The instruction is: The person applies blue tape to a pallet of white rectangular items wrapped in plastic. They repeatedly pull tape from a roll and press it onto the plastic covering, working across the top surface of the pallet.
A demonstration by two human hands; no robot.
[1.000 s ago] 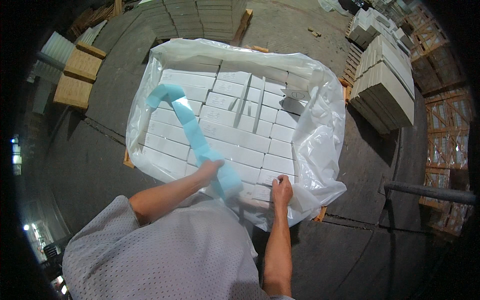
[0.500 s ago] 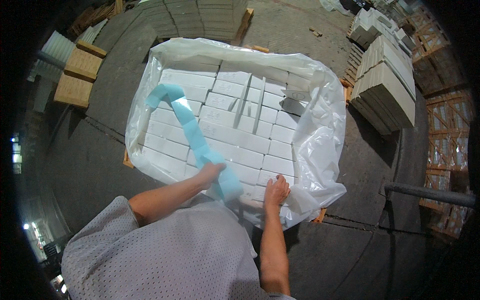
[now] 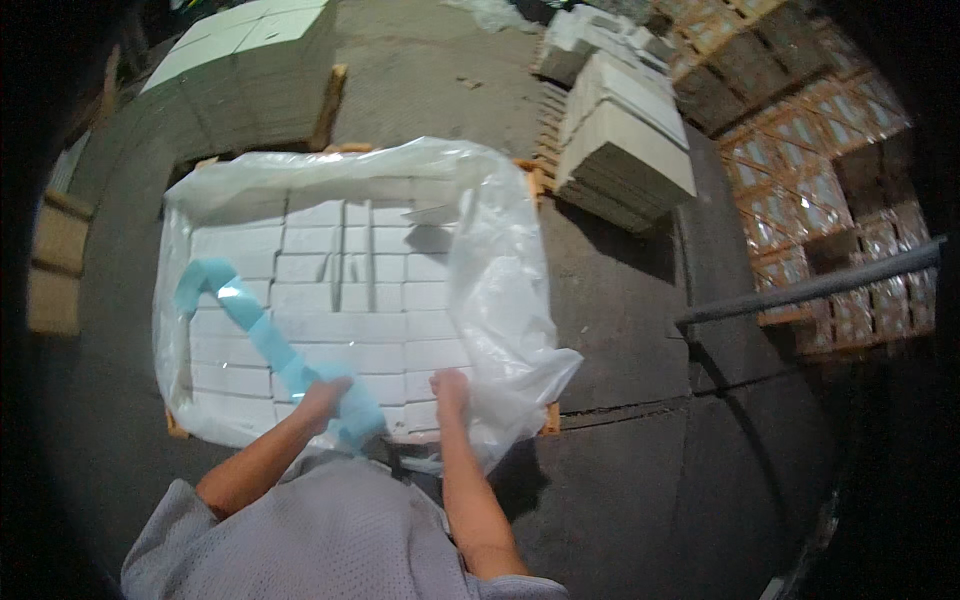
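Observation:
A long, light-blue band of thin sheet [image 3: 262, 335] lies slantwise over rows of white boxes [image 3: 400, 325], folded at its far left end. My left hand [image 3: 327, 397] is closed on its near part, with a wider blue piece hanging beyond the fingers. To the right, my right hand [image 3: 451, 387] is above the near boxes, close to the loose plastic; its fingers are curled and slightly blurred, and what they hold, if anything, is hidden. Clear plastic sheeting [image 3: 505, 310] surrounds the boxes like an open liner. Two thin grey strips [image 3: 371, 265] stand out among the far boxes.
A wooden pallet [image 3: 551, 418] shows under the plastic. Stacked pale slabs [image 3: 625, 150] stand at the far right, and another large stack [image 3: 240, 90] at the far left. Wooden crates [image 3: 790, 190] and a grey bar [image 3: 810, 290] are on the right.
The whole view has swung, so the boxes sit farther left and lower. My left hand keeps hold of the blue band. My right hand's fingers look more curled than before.

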